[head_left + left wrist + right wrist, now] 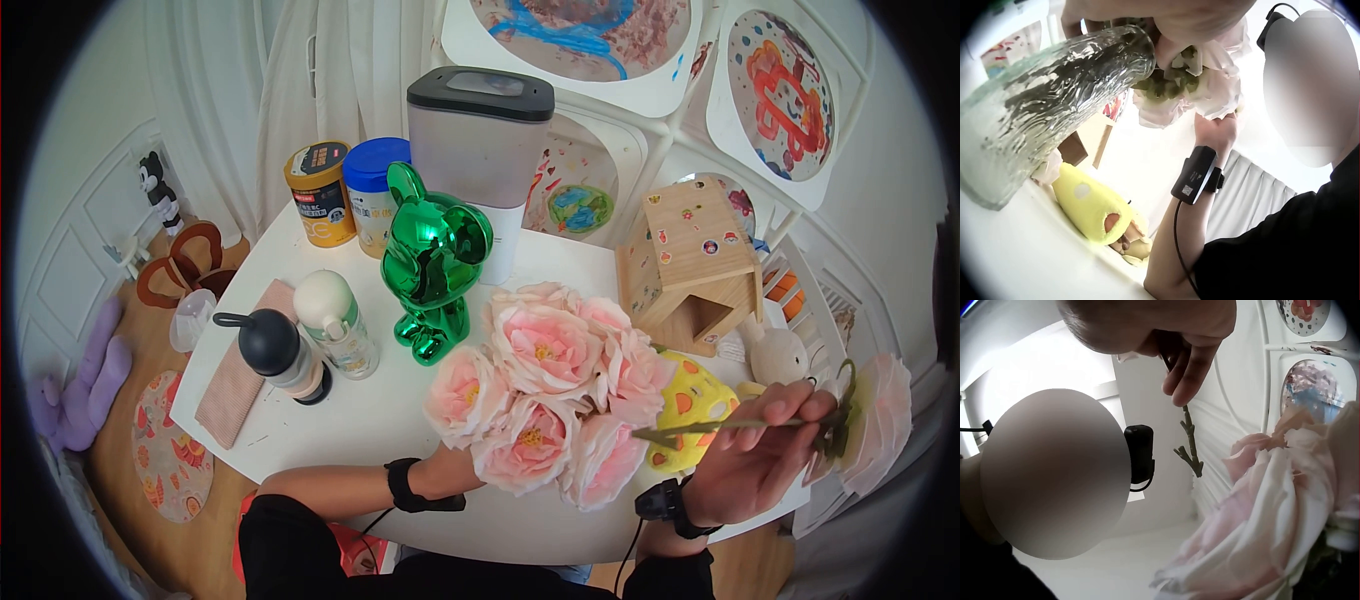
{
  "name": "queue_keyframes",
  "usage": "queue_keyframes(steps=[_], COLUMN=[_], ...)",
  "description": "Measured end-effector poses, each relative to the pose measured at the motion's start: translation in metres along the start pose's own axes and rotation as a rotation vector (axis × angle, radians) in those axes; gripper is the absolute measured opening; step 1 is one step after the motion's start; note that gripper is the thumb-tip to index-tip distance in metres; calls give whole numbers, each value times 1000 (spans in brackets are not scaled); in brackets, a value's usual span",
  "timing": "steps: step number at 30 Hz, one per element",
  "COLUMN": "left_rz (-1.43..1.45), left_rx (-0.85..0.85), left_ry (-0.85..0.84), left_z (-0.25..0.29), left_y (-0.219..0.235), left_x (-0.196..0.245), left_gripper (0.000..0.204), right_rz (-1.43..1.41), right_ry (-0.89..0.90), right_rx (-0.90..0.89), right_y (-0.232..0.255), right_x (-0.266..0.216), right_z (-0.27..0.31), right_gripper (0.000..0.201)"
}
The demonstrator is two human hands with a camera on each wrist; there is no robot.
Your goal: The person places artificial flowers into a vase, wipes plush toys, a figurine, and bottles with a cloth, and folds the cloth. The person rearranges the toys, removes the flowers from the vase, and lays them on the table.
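Observation:
In the head view, a bunch of pink flowers (545, 350) hides most of my left hand; the wrist shows below it. The left wrist view has that left hand (1172, 19) gripping a clear, rippled glass vase (1054, 109) near its rim, with the blooms just beyond the rim. My right hand (757, 455) pinches the green stem of a single pink flower (868, 428) off to the right. Its bare stem end points left, toward the bunch. Below the right hand (1166, 325), the right wrist view shows the stem end (1190, 444) poking out beneath the fingers.
A shiny green bear figure (435, 255) stands behind the bunch on the white table (400, 440). Two bottles, two cans and a tall grey container (478, 150) are left and back. A wooden house (695, 255) and a yellow spotted toy (690, 400) stand right.

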State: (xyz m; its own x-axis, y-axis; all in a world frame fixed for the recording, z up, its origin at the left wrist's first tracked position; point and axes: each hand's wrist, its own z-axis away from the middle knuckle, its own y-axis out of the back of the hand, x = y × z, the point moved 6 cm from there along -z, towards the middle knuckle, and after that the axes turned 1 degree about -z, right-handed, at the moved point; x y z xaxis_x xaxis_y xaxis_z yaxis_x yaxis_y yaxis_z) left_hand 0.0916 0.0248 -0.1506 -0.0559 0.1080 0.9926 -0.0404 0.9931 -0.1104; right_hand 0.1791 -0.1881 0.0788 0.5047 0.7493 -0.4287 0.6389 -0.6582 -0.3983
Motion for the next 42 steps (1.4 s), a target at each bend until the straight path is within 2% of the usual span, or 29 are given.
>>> queue_keyframes(steps=[2, 4, 5, 6, 8, 9, 11, 15, 16, 18, 20, 22, 24, 26, 27, 29, 30, 32, 33, 34, 36, 37, 40, 42], left_rz=[-2, -9, -13, -18, -31, -38, -49, -74, -81, -94, -103, -119, -133, -146, -152, -169, -178, -194, -202, -211, -230, -238, -263, -277], left_rx=[6, 10, 11, 10, 7, 6, 6, 12, 16, 24, 31, 27, 28, 35, 38, 42, 42, 41, 40, 38, 39, 43, 63, 70], left_ry=[-31, -61, -72, -81, -99, -111, -135, -180, -189, -206, -215, -226, -240, -251, -255, -262, -266, -275, -278, -281, -290, -295, -312, -320], left_z=[2, 4, 1, 5, -9, -7, 9, 6, 6, 5, 2, 3, 2, 1, -1, -1, -2, -2, -3, -3, -3, 0, -2, -19], left_y=[0, -1, 2, 3, -1, -3, 12, 13, 15, 13, 12, 13, 15, 15, 13, 13, 12, 13, 13, 13, 13, 14, 13, 4], left_x=[-3, -4, -3, -4, 3, 1, -3, -3, -2, -3, -2, -3, -4, -4, -4, -5, -4, -5, -5, -5, -5, -6, -4, 2], left_gripper=[67, 67, 67, 67, 67, 67, 67, 67, 67, 67, 67, 67, 67, 67, 67, 67, 67, 67, 67, 67, 67, 67, 67, 67], right_rz=[10, 180, 371, 410, 466, 472, 587, 815, 817, 578, 579, 805, 806, 862, 862, 722, 724, 925, 955, 958, 917, 939, 887, 906], right_ry=[-17, -45, -117, -79, -106, -100, -138, -220, -217, -440, -484, -353, -420, -454, -455, -378, -379, -217, -159, -161, -158, -94, -145, -172], right_rx=[-26, -199, -119, -153, -316, -318, -413, -601, -602, -285, -285, -789, -773, -721, -721, -645, -640, -1050, -1148, -1143, -891, -754, -678, -695], right_y=[-2, -20, -12, -15, -21, -24, -38, -60, -60, -41, -38, -51, -60, -62, -66, -75, -77, -92, -95, -90, -75, -72, -61, -63], right_x=[-2, 0, -2, -2, 8, 8, 16, 33, 32, 36, 38, 47, 47, 41, 38, 24, 19, 11, 12, 17, 25, 23, 31, 34], right_z=[3, 6, 12, 12, 15, 12, 5, -3, -1, 3, 4, 9, 7, 3, 2, -5, -7, 3, 5, 5, -2, -11, -12, -9], right_gripper=[23, 26, 32, 42, 40, 40, 31, 20, 20, 24, 30, 57, 62, 45, 45, 61, 61, 77, 80, 80, 74, 62, 54, 50])
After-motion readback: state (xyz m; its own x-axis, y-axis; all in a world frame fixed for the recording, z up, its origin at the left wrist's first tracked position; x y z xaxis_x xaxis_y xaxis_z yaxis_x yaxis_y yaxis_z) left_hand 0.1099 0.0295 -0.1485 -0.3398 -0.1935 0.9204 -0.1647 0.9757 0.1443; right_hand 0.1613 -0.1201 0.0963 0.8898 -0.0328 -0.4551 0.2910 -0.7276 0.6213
